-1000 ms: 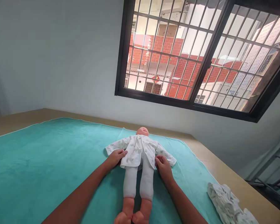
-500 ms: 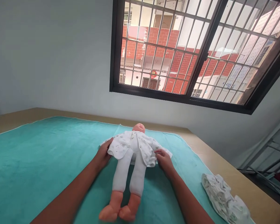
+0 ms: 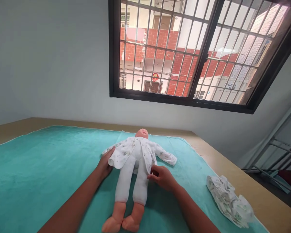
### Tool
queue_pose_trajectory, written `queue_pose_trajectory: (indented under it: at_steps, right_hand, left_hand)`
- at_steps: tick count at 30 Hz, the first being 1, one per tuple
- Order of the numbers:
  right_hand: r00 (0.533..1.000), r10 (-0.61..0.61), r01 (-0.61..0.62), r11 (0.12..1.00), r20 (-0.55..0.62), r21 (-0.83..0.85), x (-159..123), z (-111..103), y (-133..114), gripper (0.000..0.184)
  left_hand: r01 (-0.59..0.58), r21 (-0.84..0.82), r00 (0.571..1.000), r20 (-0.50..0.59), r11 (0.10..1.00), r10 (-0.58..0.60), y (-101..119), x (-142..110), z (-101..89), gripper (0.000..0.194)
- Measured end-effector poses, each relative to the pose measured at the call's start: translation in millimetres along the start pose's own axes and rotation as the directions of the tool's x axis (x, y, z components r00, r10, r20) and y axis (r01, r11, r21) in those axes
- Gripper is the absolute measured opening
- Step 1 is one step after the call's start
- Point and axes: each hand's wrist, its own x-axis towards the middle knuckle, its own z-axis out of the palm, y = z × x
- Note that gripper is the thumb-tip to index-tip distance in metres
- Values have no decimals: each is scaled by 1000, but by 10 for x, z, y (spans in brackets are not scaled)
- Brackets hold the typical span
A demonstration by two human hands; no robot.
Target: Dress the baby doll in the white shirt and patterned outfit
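Observation:
A baby doll lies on its back on a teal blanket, head toward the window, feet toward me. It wears a white printed shirt and has white cloth legs with bare feet. My left hand holds the doll's side and the shirt's left hem, fingers wrapped on the cloth. My right hand pinches the shirt's lower right hem beside the doll's leg.
A crumpled white printed garment lies at the blanket's right edge. The blanket covers a tan wooden platform against a grey wall. A barred window is above. A metal frame stands to the right.
My right hand has slid inward from the doll's right sleeve to the shirt's lower hem. The doll's legs have swung slightly left and my view has shifted right.

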Motion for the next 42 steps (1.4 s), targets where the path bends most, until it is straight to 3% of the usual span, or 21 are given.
queue_pose_trajectory:
  at_steps: [8,14,18,20,22,25,27,30,33,36,38,42]
  right_hand:
    - [986,-19,-1,993,-168,-117,0,83,-180,43]
    - [951,-47,53,999,-304,13,-6,137,-199,42]
    - [939,-66,91,994,-336,58,-19,159,-292,40]
    - [941,-107,105,994,-321,-24,-32,156,-384,36]
    - [935,-142,116,988,-324,-98,-45,150,-486,27]
    - [916,-165,129,984,-367,-120,-58,162,-612,16]
    - [908,-176,144,983,-381,-113,-67,199,-663,28]
    - [906,-168,152,986,-389,-71,-81,287,-699,37]
    - [900,-131,137,990,-415,-17,-90,370,-705,36]
    - [900,-121,136,991,-419,6,-90,412,-699,38]
    - [904,-114,134,991,-413,18,-88,420,-700,39]
    - [903,-98,133,990,-419,54,-79,416,-706,43]
  left_hand:
    - [17,101,999,50,995,-22,49,-83,185,36]
    - [-27,76,997,76,997,21,158,-182,295,37]
    - [-62,267,993,112,962,33,128,-214,330,37]
    - [-161,455,986,116,876,121,91,-183,301,36]
    - [-248,631,962,74,735,261,56,-132,246,33]
    - [-280,843,868,19,459,496,27,-81,179,24]
    - [-296,921,803,95,255,589,30,-96,184,19]
    - [-374,924,788,270,83,553,48,-169,258,22]
    - [-403,915,834,363,10,416,50,-217,318,26]
    - [-396,918,852,381,-35,358,44,-198,309,26]
    - [-406,914,847,384,-19,368,54,-182,303,27]
    - [-463,862,849,364,207,384,122,-268,419,28]
